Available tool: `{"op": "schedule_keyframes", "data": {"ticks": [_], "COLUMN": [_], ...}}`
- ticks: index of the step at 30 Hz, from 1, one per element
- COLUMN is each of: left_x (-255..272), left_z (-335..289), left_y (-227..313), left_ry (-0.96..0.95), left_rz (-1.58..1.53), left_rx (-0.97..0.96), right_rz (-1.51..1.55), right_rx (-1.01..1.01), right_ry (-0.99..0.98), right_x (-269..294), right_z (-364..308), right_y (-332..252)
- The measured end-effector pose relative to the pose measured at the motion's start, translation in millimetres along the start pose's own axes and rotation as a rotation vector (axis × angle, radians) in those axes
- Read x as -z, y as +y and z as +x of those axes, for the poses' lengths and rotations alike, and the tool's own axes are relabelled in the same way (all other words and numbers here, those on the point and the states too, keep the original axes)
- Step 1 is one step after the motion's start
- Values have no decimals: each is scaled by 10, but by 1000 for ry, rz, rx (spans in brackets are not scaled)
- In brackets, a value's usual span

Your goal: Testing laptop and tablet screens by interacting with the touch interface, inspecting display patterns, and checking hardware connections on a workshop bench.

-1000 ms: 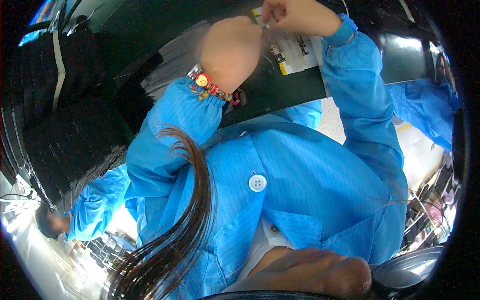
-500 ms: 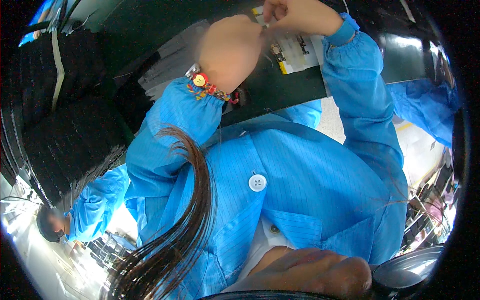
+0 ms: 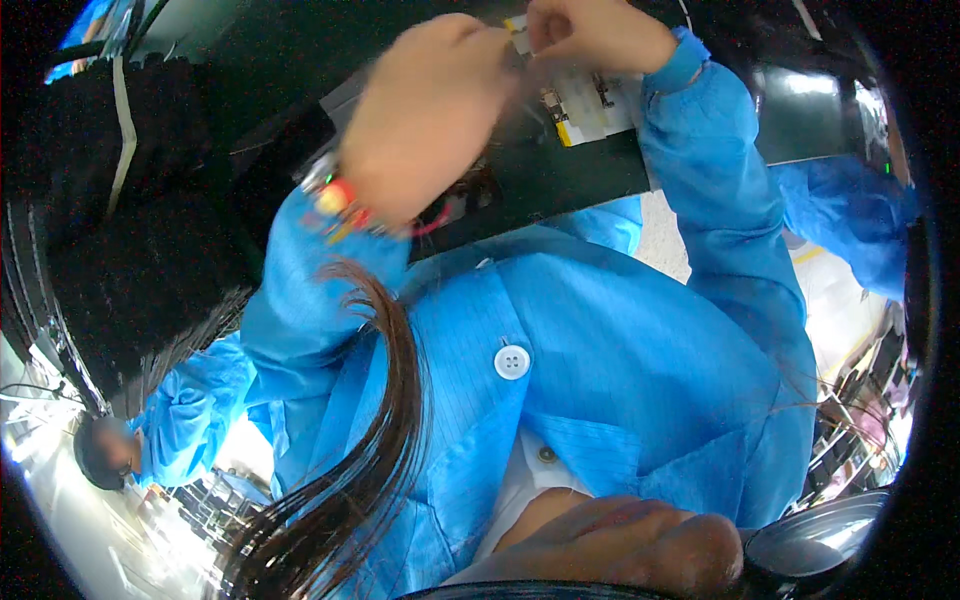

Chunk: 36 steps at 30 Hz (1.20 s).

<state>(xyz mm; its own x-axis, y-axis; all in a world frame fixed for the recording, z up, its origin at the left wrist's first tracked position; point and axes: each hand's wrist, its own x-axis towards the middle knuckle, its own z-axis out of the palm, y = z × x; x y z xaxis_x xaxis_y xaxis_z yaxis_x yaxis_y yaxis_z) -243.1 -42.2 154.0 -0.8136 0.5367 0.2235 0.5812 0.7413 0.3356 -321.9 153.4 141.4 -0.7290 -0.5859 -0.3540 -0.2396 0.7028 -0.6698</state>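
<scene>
At the top of the head view my left hand (image 3: pixel 430 105) reaches over a dark green work surface (image 3: pixel 570 178). It is smeared by motion and its fingers are hidden, so their grip does not show. Close beside it, my right hand (image 3: pixel 605 38) has curled fingers pressed together in a pinch. What lies between those fingertips, if anything, cannot be made out. Just below the right hand are flat white and yellow pieces with small dark and metallic parts (image 3: pixel 585 112). A beaded bracelet (image 3: pixel 340 208) circles my left wrist.
Black ribbed material (image 3: pixel 130 270) fills the left side, with a pale strip (image 3: pixel 124 140) running above it. Another person in blue (image 3: pixel 190 415) is at the lower left. Blue cloth (image 3: pixel 840 215) hangs at the right, beyond the surface's edge.
My left hand and wrist have shifted left and slightly down, turning as they move and covering more of the grey sheet. My right hand stays nearly where it was.
</scene>
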Motion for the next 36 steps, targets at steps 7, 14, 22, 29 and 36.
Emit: {"op": "schedule_keyframes", "data": {"ticks": [7,14,22,29,36], "left_x": [423,170,44,-6,163], "left_z": [-1122,-1793,-1871,-1787,-1808], "left_y": [-470,-644,-668,-638,-714], "left_ry": [-10,126,496,768,931], "left_rz": [235,251,-132,-493,-783], "left_rx": [332,635,879,896,734], "right_rz": [-3,403,47,142,31], "right_rx": [-68,702,-172,-193,-254], "right_ry": [195,162,270,266,199], "right_x": [230,241,247,238,217], "right_z": [36,81,103,91,278], "right_y": [305,641,339,303,694]}}
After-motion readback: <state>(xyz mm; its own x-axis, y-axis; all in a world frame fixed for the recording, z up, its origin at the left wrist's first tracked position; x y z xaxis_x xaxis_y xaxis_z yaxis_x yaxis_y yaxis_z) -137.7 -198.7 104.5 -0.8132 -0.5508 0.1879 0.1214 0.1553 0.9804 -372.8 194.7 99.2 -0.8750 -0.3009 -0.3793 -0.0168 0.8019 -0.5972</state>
